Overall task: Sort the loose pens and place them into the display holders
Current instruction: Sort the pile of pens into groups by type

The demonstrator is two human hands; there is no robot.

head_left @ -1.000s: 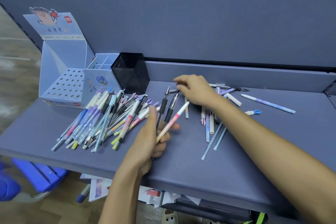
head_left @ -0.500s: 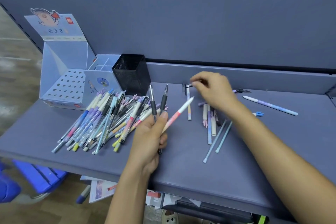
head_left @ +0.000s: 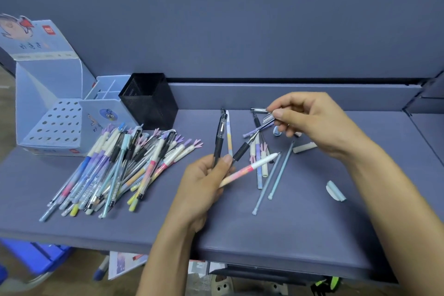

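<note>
My left hand (head_left: pixel 204 180) grips a fan of three pens above the shelf: two black pens (head_left: pixel 219 137) and a pink-and-white pen (head_left: pixel 249 168). My right hand (head_left: pixel 310 120) is raised at the back of the shelf and pinches a black pen with a clear barrel (head_left: pixel 260 110). A big pile of pastel and black pens (head_left: pixel 120 166) lies to the left. A smaller scatter of loose pens (head_left: pixel 262 163) lies under and between my hands. The blue cardboard display holder (head_left: pixel 52 125) with rows of holes and the black mesh cup (head_left: pixel 149 101) stand at the back left.
Two thin light-blue refills (head_left: pixel 276 180) lie diagonally near the middle of the grey shelf (head_left: pixel 288 228). A white cap (head_left: pixel 305 147) and a light-blue cap (head_left: pixel 335 190) lie to the right. The shelf's front edge runs below my wrists; a blue crate (head_left: pixel 36 257) and papers sit on the floor.
My right hand lifted from the scattered pens with a black pen pinched in it. My left hand stayed near the shelf middle, keeping its three pens fanned.
</note>
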